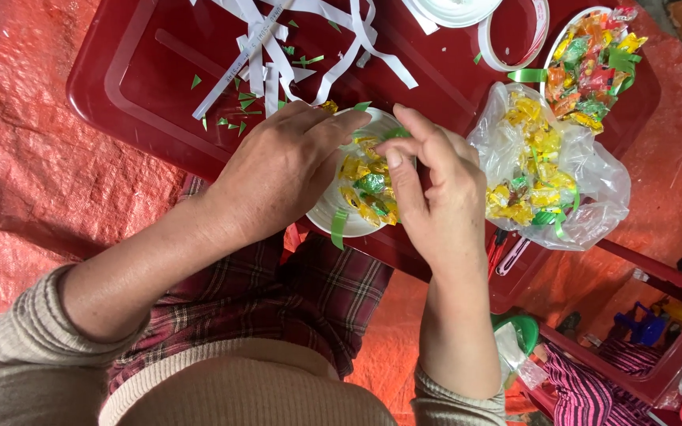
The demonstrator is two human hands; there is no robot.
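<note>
Candies being arranged in the white dish [321,214], mid-frame.
Dish steadied by the left hand [278,170], fingers curled on its rim; right hand [428,189] pinched together over a wrapped candy [371,184], so careful placement is probably needed next.

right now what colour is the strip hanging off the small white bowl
Green: the strip hangs over the white bowl's near rim, clearest in the head view.

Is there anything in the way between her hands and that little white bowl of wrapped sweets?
Nothing visible. The left hand already rests on the rim of the white bowl, and the right hand hangs directly over the sweets inside it.
</note>
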